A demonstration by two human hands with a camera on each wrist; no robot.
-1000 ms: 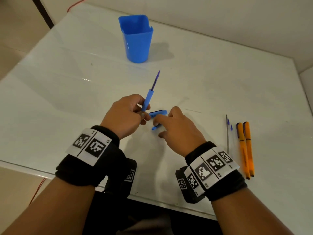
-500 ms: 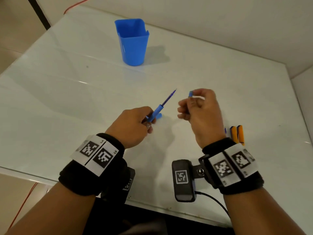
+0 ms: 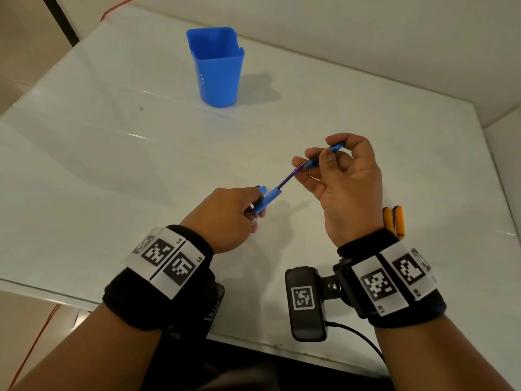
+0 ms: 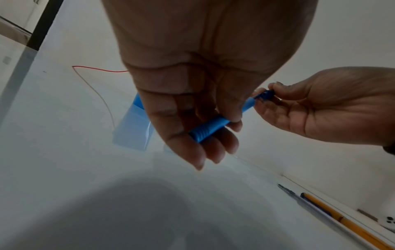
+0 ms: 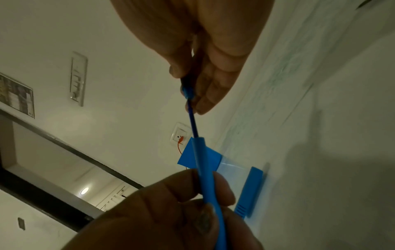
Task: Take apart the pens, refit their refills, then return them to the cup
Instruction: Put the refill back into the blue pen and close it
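My left hand (image 3: 255,213) grips a blue pen barrel (image 3: 267,200) low over the table, and its dark blue refill (image 3: 287,179) sticks out up and to the right. Thumb and fingers of my right hand (image 3: 324,156) pinch a small blue tip piece (image 3: 337,148), which meets the refill's end. The right wrist view shows that tip piece (image 5: 188,92) sitting over the refill (image 5: 193,121). A loose blue cap (image 5: 252,186) lies on the table behind my left hand. The blue cup (image 3: 217,69) stands upright at the far middle.
Two orange pens (image 3: 394,221) lie at the right, partly hidden by my right wrist. The left wrist view shows these orange pens (image 4: 342,221) with a thin dark refill (image 4: 299,199) beside them. A wall borders the white table (image 3: 112,165) at the back and right.
My right hand lifted the small blue piece from the table and brought it to the refill's end. My left hand tilted the barrel towards it.
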